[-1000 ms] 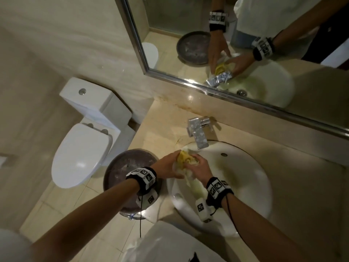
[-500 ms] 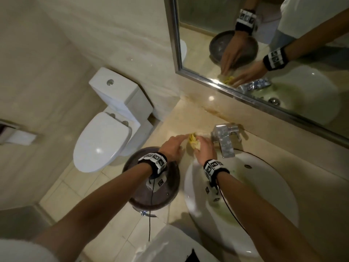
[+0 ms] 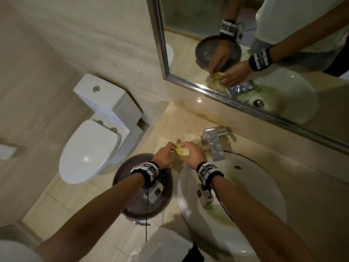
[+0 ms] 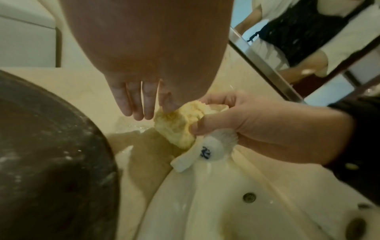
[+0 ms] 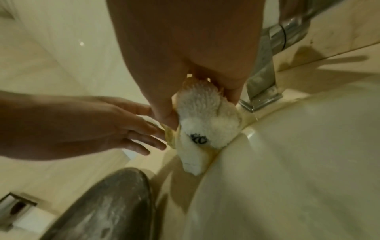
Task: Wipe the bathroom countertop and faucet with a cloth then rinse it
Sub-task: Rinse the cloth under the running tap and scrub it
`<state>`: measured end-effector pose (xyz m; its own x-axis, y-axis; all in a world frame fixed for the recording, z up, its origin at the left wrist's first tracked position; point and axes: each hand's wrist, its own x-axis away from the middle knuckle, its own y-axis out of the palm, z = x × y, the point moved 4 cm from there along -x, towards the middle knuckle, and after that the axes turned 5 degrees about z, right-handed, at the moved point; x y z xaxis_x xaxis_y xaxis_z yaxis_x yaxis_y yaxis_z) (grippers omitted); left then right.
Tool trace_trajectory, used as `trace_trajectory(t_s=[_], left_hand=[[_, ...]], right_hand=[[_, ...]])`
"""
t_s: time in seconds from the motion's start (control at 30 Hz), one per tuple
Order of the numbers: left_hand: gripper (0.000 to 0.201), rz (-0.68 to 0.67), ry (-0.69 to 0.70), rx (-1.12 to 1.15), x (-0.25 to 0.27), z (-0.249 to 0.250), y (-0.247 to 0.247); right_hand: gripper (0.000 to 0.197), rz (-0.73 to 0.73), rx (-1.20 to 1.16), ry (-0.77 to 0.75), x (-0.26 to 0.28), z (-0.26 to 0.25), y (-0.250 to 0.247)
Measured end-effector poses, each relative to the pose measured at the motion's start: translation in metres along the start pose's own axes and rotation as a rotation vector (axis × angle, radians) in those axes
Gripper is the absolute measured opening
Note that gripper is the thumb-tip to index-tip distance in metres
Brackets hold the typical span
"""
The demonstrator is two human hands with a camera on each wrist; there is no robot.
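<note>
A bunched yellow-and-white cloth (image 3: 180, 151) sits at the sink's left rim, on the beige countertop (image 3: 179, 127) just left of the chrome faucet (image 3: 213, 142). My right hand (image 3: 192, 156) grips the bundle, fingers curled round it. A white end of the cloth (image 5: 205, 120) with a dark mark hangs below that fist onto the basin edge. My left hand (image 3: 163, 156) meets it from the left. The left fingers (image 4: 139, 100) are nearly straight, and the forefinger and thumb pinch the cloth's yellow edge (image 4: 176, 123). No water runs from the faucet (image 5: 265, 78).
The white sink basin (image 3: 255, 186) lies under my right forearm. A round dark bin lid (image 3: 132, 186) stands on the floor below my left wrist. A white toilet (image 3: 88, 148) is further left. The mirror (image 3: 264, 53) runs along the back wall behind the faucet.
Both hands carried the cloth from over the basin under the spout to the counter left of the faucet. The head view swung left and the grip stayed much the same.
</note>
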<state>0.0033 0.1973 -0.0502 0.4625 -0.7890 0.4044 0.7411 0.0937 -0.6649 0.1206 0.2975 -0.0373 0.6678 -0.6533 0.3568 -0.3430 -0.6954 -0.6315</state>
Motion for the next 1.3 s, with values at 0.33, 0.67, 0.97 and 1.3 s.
trace_trajectory(t_s=[0.33, 0.67, 0.97, 1.3], left_hand=[[0.022, 0.081, 0.095, 0.239, 0.015, 0.056, -0.006], [0.015, -0.003, 0.493, -0.119, 0.072, 0.128, 0.036], [0.034, 0.034, 0.486, -0.540, 0.074, 0.176, 0.073], [0.034, 0.149, 0.567, -0.790, 0.056, 0.233, 0.090]], right_hand=[[0.037, 0.232, -0.187, 0.019, 0.045, -0.019, -0.060], [0.038, 0.496, -0.437, 0.252, 0.153, 0.045, -0.107], [0.031, 0.627, -0.574, 0.537, 0.209, 0.137, -0.116], [0.035, 0.580, -0.697, 0.566, 0.212, 0.171, -0.145]])
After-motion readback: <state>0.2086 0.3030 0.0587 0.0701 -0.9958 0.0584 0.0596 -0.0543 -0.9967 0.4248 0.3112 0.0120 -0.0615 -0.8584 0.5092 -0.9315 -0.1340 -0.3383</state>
